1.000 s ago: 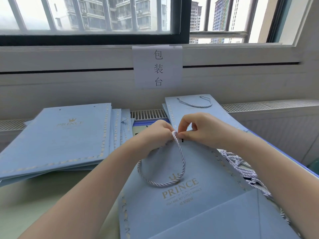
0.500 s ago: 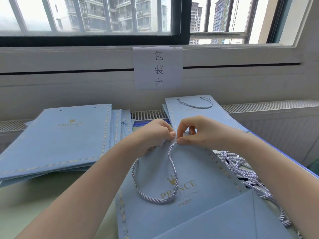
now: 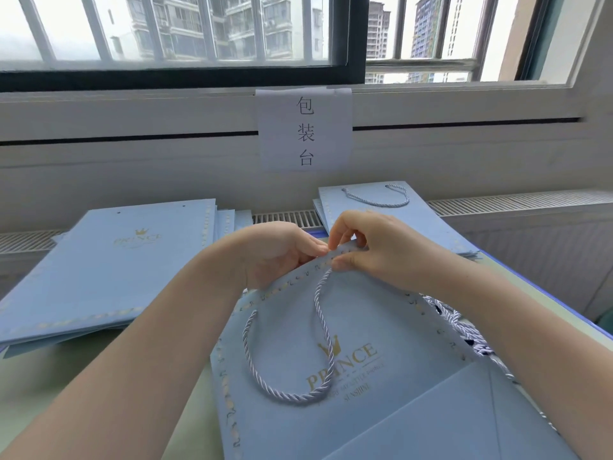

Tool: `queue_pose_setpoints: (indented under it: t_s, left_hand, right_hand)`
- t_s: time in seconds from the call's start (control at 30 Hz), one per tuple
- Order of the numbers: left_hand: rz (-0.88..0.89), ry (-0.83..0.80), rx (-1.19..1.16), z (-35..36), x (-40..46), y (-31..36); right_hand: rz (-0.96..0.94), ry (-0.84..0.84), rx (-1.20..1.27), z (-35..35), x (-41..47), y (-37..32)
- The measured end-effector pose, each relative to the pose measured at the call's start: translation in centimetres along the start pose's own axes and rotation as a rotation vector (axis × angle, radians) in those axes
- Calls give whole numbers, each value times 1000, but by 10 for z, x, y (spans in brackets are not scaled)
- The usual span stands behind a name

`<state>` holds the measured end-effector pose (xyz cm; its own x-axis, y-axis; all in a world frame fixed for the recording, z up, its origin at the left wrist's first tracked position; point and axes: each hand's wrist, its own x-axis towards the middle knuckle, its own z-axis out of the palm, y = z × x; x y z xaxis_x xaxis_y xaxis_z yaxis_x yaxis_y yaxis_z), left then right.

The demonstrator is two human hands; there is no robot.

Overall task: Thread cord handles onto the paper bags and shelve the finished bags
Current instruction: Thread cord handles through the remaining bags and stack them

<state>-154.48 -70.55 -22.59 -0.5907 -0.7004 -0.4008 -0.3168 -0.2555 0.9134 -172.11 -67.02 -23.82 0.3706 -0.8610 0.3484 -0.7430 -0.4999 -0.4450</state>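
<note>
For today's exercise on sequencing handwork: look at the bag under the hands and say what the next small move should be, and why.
Probably pull the cord end through the hole at the bag top edge. The right hand pinches that edge where the cord meets it, the left hand steadies the edge beside it, and the loop lies slack over the bag front, so the handle looks not yet seated.

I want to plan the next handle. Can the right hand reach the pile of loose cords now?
Probably yes: the loose cords lie just under the right hand's forearm, unobstructed, but that hand first must release the bag's top edge.
</note>
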Motion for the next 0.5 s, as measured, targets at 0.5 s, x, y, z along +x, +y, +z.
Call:
queue_pose_setpoints:
  t_s: [0.5]
  left_hand:
    - [220,221,63,-4,-1,0]
  right_hand:
    - [-48,122,16,6,0,0]
